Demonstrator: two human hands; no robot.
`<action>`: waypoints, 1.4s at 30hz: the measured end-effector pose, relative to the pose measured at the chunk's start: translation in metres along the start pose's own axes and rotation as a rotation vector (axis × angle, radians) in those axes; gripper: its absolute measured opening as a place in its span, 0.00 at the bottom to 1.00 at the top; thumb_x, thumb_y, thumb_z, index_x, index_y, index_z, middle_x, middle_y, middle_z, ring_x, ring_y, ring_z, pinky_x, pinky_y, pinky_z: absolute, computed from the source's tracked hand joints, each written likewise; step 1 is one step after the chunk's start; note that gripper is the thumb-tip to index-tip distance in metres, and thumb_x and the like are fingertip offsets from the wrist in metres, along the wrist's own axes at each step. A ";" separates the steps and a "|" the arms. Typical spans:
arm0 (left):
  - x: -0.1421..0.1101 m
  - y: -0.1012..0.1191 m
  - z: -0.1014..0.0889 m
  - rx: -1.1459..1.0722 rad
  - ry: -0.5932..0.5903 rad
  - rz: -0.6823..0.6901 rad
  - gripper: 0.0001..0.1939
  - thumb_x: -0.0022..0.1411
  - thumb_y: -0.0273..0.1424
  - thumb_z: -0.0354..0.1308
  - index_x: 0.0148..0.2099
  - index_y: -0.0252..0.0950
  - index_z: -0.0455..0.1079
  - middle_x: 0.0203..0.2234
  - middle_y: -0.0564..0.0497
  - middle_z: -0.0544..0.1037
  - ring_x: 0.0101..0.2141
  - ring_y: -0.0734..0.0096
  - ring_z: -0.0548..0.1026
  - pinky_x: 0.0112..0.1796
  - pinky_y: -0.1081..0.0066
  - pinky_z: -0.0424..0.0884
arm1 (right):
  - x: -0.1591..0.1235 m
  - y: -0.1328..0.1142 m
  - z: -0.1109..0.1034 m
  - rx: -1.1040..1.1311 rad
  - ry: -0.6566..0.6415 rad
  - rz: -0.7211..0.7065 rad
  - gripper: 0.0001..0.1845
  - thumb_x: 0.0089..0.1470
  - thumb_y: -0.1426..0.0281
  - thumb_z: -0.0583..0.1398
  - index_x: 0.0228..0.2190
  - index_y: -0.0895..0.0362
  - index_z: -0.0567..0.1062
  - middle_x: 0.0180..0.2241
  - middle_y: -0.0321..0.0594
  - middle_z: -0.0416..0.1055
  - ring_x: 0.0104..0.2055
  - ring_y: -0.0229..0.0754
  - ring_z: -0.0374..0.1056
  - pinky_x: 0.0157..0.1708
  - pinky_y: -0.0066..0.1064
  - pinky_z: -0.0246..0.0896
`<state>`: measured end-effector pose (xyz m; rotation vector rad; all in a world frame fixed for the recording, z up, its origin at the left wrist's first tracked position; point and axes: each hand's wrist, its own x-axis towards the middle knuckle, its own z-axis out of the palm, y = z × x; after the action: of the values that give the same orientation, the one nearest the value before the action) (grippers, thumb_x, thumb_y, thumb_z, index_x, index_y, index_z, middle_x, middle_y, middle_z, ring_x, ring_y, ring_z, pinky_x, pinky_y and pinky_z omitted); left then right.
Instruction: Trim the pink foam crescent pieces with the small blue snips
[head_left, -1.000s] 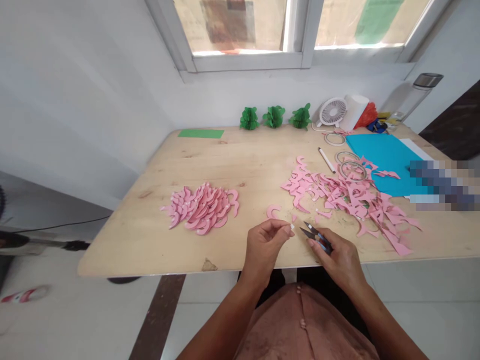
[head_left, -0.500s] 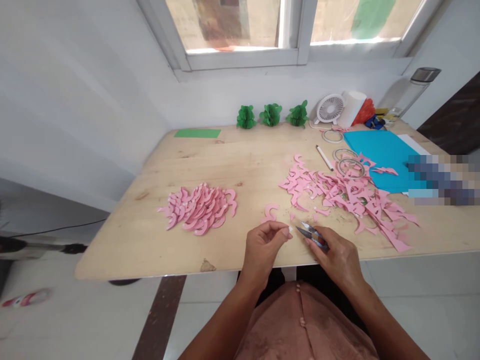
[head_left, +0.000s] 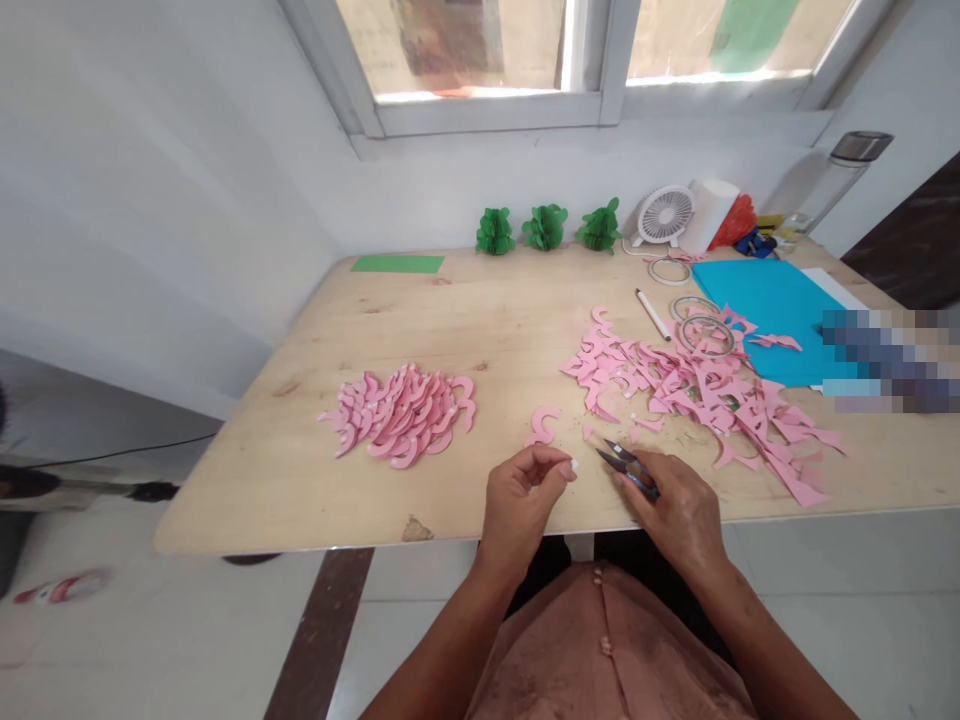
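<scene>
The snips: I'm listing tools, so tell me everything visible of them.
The snips are slim, with two pointed, dark blades that look metal, parted in a narrow V. A small white patch shows on the farther blade. The right hand grips them near the front edge of the table, tips leftward and away, and hides most of the handles.

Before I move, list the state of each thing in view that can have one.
Left hand: pinching a small white piece.
Right hand: closed around the snips.
Snips: blades apart.
Pink crescents: heaped.
Pen: lying down.
Green paper shapes: fanned open, standing.
Blue sheet: flat.
Fan: upright; spinning or not, cannot tell.
Bottle: lid on.
</scene>
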<state>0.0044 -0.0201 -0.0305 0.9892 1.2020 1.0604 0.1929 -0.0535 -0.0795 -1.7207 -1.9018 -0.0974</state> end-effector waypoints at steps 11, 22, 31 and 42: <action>0.011 -0.010 -0.037 0.357 0.194 0.179 0.05 0.53 0.32 0.60 0.32 0.37 0.76 0.25 0.52 0.78 0.27 0.70 0.72 0.32 0.73 0.66 | 0.001 0.003 0.004 -0.088 0.032 -0.087 0.15 0.57 0.62 0.58 0.41 0.59 0.74 0.33 0.45 0.76 0.33 0.46 0.69 0.37 0.35 0.58; 0.029 -0.017 -0.044 0.563 0.147 0.283 0.06 0.56 0.30 0.56 0.34 0.37 0.74 0.30 0.49 0.80 0.33 0.66 0.76 0.39 0.68 0.69 | 0.001 0.004 0.003 -0.121 -0.004 -0.100 0.15 0.57 0.62 0.57 0.40 0.60 0.75 0.30 0.43 0.73 0.34 0.46 0.66 0.34 0.35 0.54; 0.026 -0.023 -0.044 0.512 0.158 0.283 0.06 0.57 0.30 0.56 0.35 0.36 0.73 0.30 0.50 0.79 0.32 0.68 0.75 0.37 0.69 0.69 | 0.002 0.005 0.002 -0.135 -0.008 -0.140 0.15 0.56 0.64 0.58 0.42 0.60 0.74 0.30 0.44 0.71 0.34 0.47 0.63 0.34 0.37 0.53; 0.020 -0.024 -0.041 0.323 0.148 0.217 0.07 0.56 0.33 0.58 0.33 0.35 0.74 0.28 0.51 0.79 0.31 0.69 0.74 0.36 0.71 0.68 | 0.000 0.006 0.001 -0.108 -0.018 -0.138 0.16 0.56 0.64 0.58 0.44 0.60 0.73 0.32 0.44 0.71 0.36 0.48 0.64 0.34 0.37 0.54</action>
<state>-0.0331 -0.0043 -0.0626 1.3328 1.4414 1.1453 0.1982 -0.0518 -0.0820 -1.6620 -2.0614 -0.2426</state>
